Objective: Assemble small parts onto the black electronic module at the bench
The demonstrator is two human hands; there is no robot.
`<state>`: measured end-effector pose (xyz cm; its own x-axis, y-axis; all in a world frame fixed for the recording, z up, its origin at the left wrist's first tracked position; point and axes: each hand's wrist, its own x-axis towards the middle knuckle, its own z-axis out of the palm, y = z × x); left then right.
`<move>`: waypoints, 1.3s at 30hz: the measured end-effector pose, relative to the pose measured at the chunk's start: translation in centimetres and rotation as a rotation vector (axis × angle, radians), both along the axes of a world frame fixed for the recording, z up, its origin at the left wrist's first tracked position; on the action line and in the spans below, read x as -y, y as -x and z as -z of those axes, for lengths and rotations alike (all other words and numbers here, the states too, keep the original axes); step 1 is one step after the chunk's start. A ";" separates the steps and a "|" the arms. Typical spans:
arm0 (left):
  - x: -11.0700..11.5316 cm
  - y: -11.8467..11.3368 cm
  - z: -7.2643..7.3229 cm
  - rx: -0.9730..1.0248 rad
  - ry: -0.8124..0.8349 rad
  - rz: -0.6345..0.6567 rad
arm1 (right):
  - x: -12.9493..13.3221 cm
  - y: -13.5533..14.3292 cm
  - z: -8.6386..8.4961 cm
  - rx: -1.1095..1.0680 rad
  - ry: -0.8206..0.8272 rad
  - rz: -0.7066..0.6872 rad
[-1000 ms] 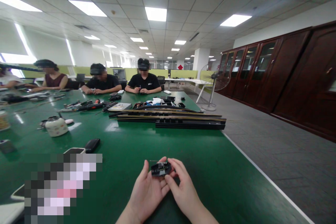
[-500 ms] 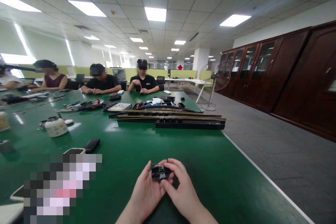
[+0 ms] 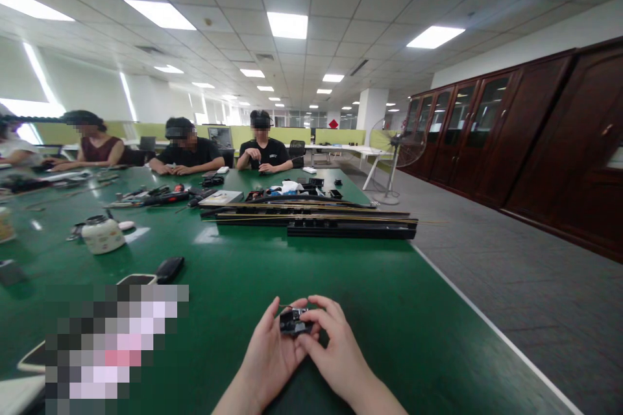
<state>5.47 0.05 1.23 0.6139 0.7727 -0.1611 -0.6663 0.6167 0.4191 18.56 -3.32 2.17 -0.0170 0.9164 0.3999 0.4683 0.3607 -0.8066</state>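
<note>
A small black plastic housing (image 3: 291, 325) with shiny parts inside rests in my left hand (image 3: 273, 349), whose palm faces up and fingers curl under and around it. A thin wire runs along its far edge toward my left fingertips. My right hand (image 3: 335, 347) grips the housing's right side, with the thumb at the near edge and a bent finger over the top. What the right fingertips touch inside is too small to make out. Both hands are above the green table (image 3: 384, 298).
Black rails (image 3: 353, 229) with thin brass-coloured rods lie across the table ahead. A white jar (image 3: 103, 235), a black case (image 3: 170, 268) and a blurred-out object are on the left. Tools and small parts lie farther back. Several people sit beyond; a fan (image 3: 395, 142) stands at right.
My right index finger has bent over the top of the housing, covering its right part. The housing has tilted slightly, showing more of its inside. My left hand is nearly still.
</note>
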 end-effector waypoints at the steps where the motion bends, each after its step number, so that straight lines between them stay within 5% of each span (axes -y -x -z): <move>1: 0.0 0.0 0.0 -0.004 0.006 0.000 | 0.0 0.0 0.0 0.000 0.005 -0.005; 25: -0.1 0.1 0.1 -0.118 0.097 -0.065 | -0.2 -0.3 0.6 -0.096 -0.111 0.094; 39: -0.3 0.1 0.0 -0.162 0.081 -0.069 | -1.2 -0.6 1.7 -0.258 -0.025 0.219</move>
